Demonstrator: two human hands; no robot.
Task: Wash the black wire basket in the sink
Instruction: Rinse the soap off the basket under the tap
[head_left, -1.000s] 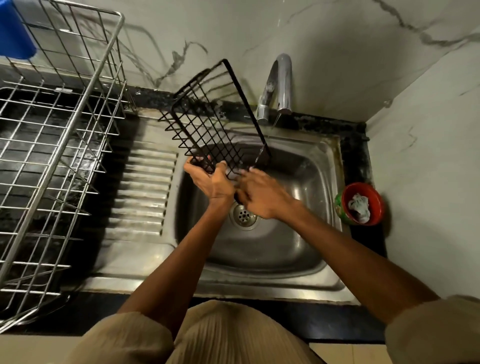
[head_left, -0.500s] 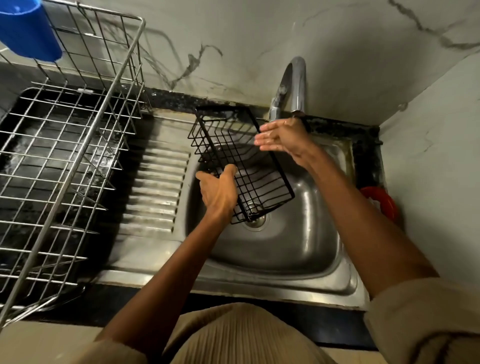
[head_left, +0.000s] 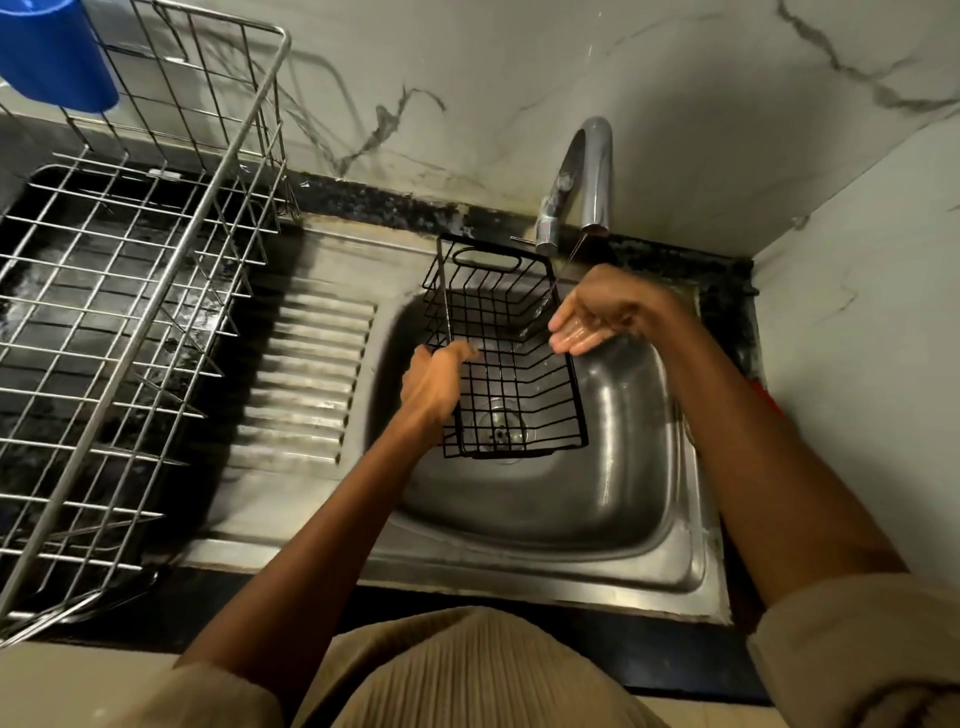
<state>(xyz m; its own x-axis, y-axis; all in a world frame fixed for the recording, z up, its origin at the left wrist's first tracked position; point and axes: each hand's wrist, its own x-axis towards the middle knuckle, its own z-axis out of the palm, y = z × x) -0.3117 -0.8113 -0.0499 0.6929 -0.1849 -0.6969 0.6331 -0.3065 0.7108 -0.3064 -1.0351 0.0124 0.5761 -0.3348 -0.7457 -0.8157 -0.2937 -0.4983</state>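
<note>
The left hand grips the left rim of the black wire basket, fingers curled over the wire, and holds it over the bowl of the steel sink. The basket sits open side up, its handle end on the far side of that grip, below the tap; its near end hangs above the drain. Across the basket from the grip, the right hand is cupped palm up at the right rim, fingers loosely bent, wet and holding nothing. A thin stream of water falls from the tap onto the basket's far right corner, just beside that hand.
</note>
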